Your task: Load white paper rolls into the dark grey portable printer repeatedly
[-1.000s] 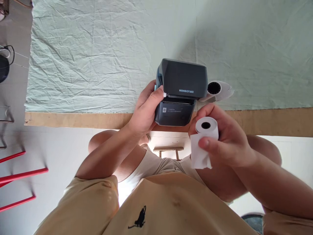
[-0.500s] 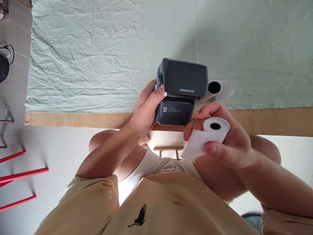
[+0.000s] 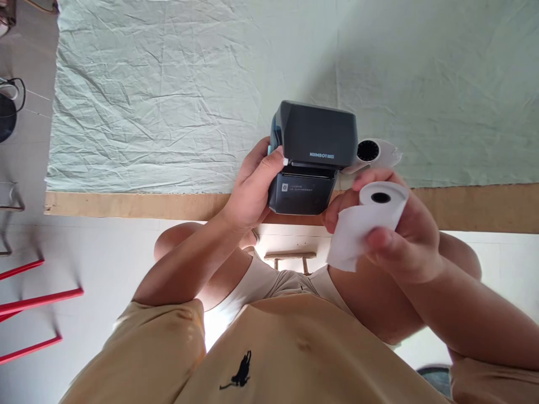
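My left hand (image 3: 256, 182) grips the left side of a dark label printer (image 3: 318, 134) marked NIIMBOT, its thumb by the slot across the front. The printer's lid looks closed, and its lower face reaches over the table's front edge. To the right, my right hand (image 3: 406, 241) is wrapped round a white paper roll (image 3: 383, 207) with a dark core. A loose paper end hangs from that roll toward the lower left. Behind the right hand, a second paper roll (image 3: 385, 154) with a black core lies beside the printer, partly hidden by it.
A wrinkled pale green cloth (image 3: 168, 101) covers the table, whose bare wooden edge (image 3: 126, 203) runs along the front. On the floor at left are red bars (image 3: 46, 298) and a dark round object (image 3: 6, 118) with a cable. A wooden stool part (image 3: 290, 256) shows below the table.
My right hand has moved slightly right and up with its paper roll, and the roll's loose end has shifted too. The left hand and the printer have stayed almost still.
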